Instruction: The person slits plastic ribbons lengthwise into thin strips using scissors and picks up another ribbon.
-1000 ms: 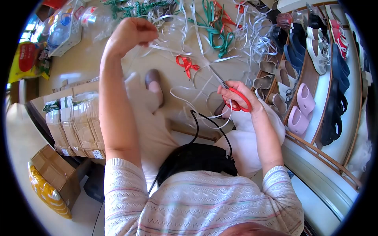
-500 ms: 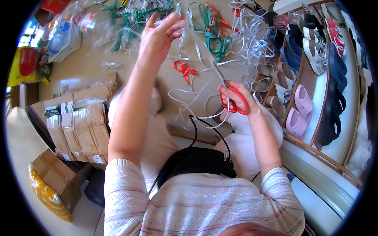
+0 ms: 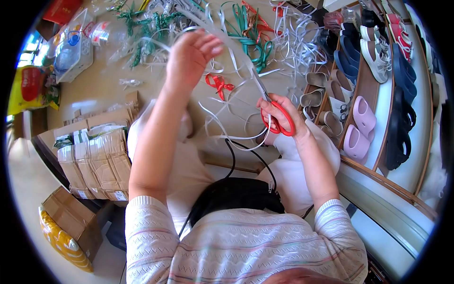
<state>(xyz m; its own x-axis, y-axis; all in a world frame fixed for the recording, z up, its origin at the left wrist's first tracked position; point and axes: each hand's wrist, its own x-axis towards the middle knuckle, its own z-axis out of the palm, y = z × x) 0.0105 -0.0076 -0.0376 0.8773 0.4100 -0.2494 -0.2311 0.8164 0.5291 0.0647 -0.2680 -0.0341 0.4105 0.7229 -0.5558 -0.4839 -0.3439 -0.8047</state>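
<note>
My right hand [image 3: 279, 113] grips scissors [image 3: 279, 118] with red handles, their blades pointing up and left. A thin white ribbon [image 3: 208, 124] hangs in loose loops below and left of that hand. Another white strip [image 3: 231, 42], smeared by motion, stretches from near the blade tips toward the upper left, passing close to my left hand. My left hand [image 3: 191, 59] is raised, palm partly turned inward, fingers loosely bent and apart. Nothing shows in it, though motion blurs it slightly. A red ribbon bow [image 3: 219, 87] lies on the floor between the hands.
Piles of white ribbon [image 3: 300, 45] and green ribbon [image 3: 257, 52] cover the far floor. A shoe rack [image 3: 378, 137] stands along the right side. Flattened cardboard boxes [image 3: 97, 161] are at left, with a white plastic basket [image 3: 78, 66] beyond them.
My left hand's fingers have turned and curled a little, and the hand has dropped slightly. My right hand with the scissors has shifted slightly left. The blurred white strip has swung leftward.
</note>
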